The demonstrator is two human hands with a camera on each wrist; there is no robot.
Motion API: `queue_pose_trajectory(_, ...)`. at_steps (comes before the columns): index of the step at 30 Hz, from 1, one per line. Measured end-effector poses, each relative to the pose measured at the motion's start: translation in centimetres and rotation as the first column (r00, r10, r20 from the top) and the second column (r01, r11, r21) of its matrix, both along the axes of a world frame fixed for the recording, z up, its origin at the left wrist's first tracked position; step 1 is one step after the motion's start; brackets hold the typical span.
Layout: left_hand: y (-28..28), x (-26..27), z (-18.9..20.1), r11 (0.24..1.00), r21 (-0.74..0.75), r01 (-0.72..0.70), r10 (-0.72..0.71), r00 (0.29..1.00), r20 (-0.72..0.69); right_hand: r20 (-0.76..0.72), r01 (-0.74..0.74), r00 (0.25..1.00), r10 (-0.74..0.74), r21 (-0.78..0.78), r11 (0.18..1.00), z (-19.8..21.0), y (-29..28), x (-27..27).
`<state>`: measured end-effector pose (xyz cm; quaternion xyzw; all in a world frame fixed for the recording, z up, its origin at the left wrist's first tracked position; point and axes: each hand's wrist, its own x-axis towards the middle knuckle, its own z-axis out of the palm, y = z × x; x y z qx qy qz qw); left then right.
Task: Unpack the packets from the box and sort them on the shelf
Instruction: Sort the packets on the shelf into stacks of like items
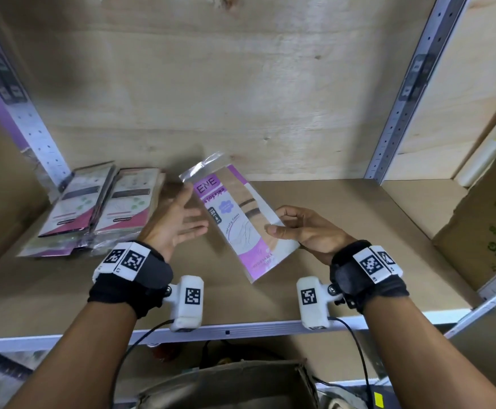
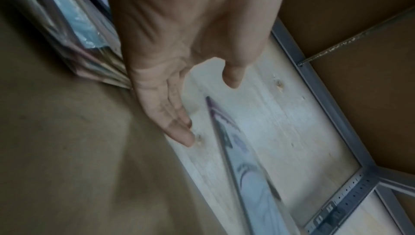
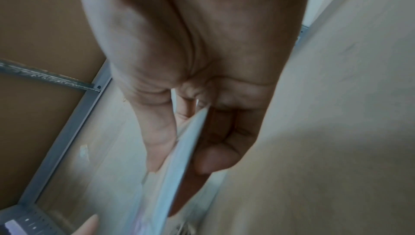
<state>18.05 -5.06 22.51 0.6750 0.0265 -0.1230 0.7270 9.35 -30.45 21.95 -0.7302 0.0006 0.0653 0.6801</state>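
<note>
A flat stocking packet [image 1: 240, 219], purple and white in clear plastic, hangs tilted above the brown shelf board [image 1: 344, 231]. My right hand [image 1: 282, 222] pinches its right edge between thumb and fingers; the right wrist view shows that packet [image 3: 186, 150] edge-on in the pinch of my right hand [image 3: 179, 166]. My left hand [image 1: 187, 214] is open, fingers spread, just left of the packet and not touching it. In the left wrist view, my left hand [image 2: 204, 107] is empty and the packet [image 2: 244, 159] is blurred beyond it. Stacked packets [image 1: 99, 208] lie at the shelf's left. The box [image 1: 226, 385] sits below.
A grey metal upright [image 1: 412, 93] divides the shelf from the bay on the right, where a brown carton [image 1: 482, 231] stands. Another upright [image 1: 19, 107] rises at the far left. The shelf's metal front rail [image 1: 240, 329] runs under my wrists. Plywood backs the shelf.
</note>
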Motion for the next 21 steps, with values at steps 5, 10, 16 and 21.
queue_pose_trajectory(5, -1.8, -1.9, -0.7, 0.927, 0.136, 0.35, -0.358, 0.933, 0.036, -0.016, 0.097, 0.995, -0.097, 0.028, 0.995, -0.1, 0.8, 0.6)
queue_pose_trajectory(10, -2.2, -2.6, -1.3, 0.844, 0.218, 0.489, -0.5, 0.866, -0.008, -0.062, 0.144, 0.987, -0.149, -0.083, 0.986, -0.7, 1.6, 1.1)
queue_pose_trajectory(16, -2.6, -2.3, -2.1, 0.842, 0.394, 0.368, -0.415, 0.909, 0.038, -0.083, 0.098, 0.988, -0.132, -0.321, 0.942, -1.1, 1.5, 1.4)
queue_pose_trajectory(21, -2.7, -1.9, -2.3, 0.84, 0.468, 0.275, -0.354, 0.931, 0.087, -0.056, 0.172, 0.978, -0.203, -0.347, 0.922, -0.8, 1.5, 1.6)
